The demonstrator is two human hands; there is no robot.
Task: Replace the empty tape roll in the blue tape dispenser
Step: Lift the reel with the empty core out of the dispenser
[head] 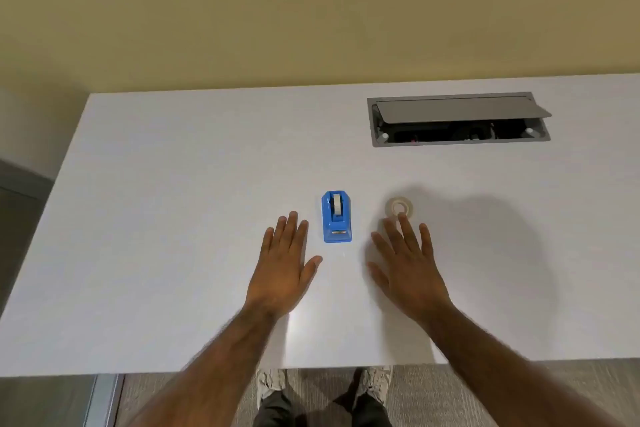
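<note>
A blue tape dispenser (337, 217) stands on the white table (173, 218), its cutter end toward me, with a pale roll core in its well. A roll of clear tape (399, 207) lies flat to its right. My left hand (282, 267) is spread palm down just left of the dispenser, holding nothing. My right hand (407, 265) is spread palm down right of the dispenser, its middle fingertip at the near edge of the tape roll. Neither hand grips anything.
A grey cable box (459, 120) with its lid propped open is set into the table at the back right. The table's near edge (311, 369) runs below my forearms, with my shoes on the carpet beneath. A beige wall rises behind.
</note>
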